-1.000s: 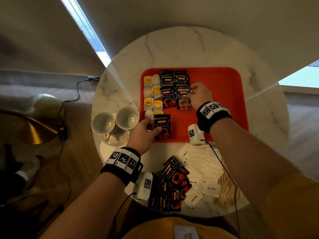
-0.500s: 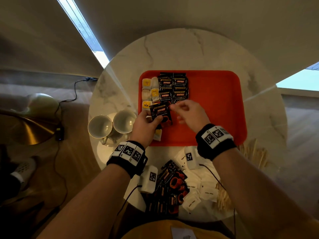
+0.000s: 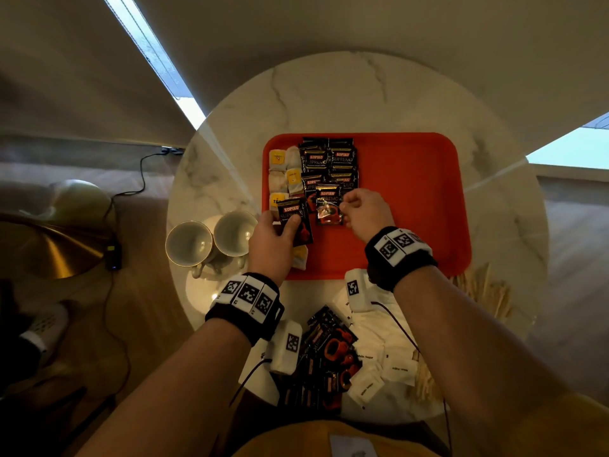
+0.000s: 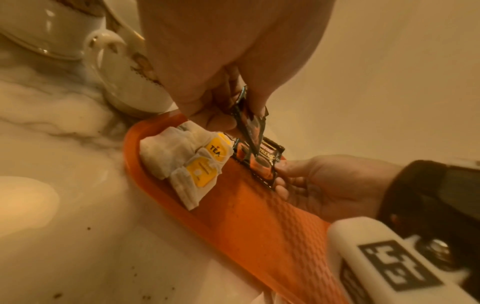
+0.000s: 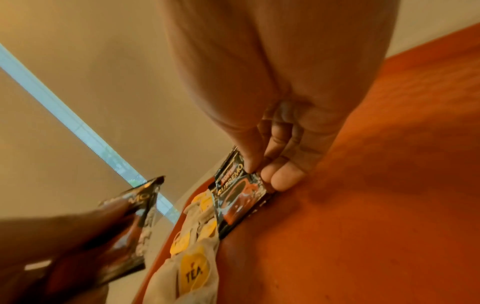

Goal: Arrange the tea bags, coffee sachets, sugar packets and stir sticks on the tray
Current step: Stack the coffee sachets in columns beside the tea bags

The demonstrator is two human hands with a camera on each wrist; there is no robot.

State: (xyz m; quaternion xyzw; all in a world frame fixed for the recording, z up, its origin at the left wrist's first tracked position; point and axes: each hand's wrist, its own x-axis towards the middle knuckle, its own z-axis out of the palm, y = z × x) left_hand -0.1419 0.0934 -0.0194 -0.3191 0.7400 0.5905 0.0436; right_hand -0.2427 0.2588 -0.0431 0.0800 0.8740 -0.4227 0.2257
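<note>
An orange tray [image 3: 412,192] lies on the round marble table. Tea bags [image 3: 280,169] with yellow tags line its left edge, and black coffee sachets [image 3: 329,158] lie in rows beside them. My left hand [image 3: 273,239] grips a stack of coffee sachets [image 3: 295,219] over the tray's near left part, seen edge-on in the left wrist view [image 4: 250,125]. My right hand [image 3: 365,212] pinches one coffee sachet [image 3: 328,206] by its right edge, low over the tray below the rows; the right wrist view shows that sachet [image 5: 239,197] between thumb and fingers.
Two white cups [image 3: 211,239] stand left of the tray. On the near table lie a heap of coffee sachets [image 3: 326,357], white sugar packets [image 3: 385,354] and wooden stir sticks [image 3: 484,291]. A lamp [image 3: 66,225] and a cable are off the table's left.
My left hand lifted its sachets from the tray's near edge toward the rows. My right hand came back from the rows, took one sachet from the left hand and carried it right.
</note>
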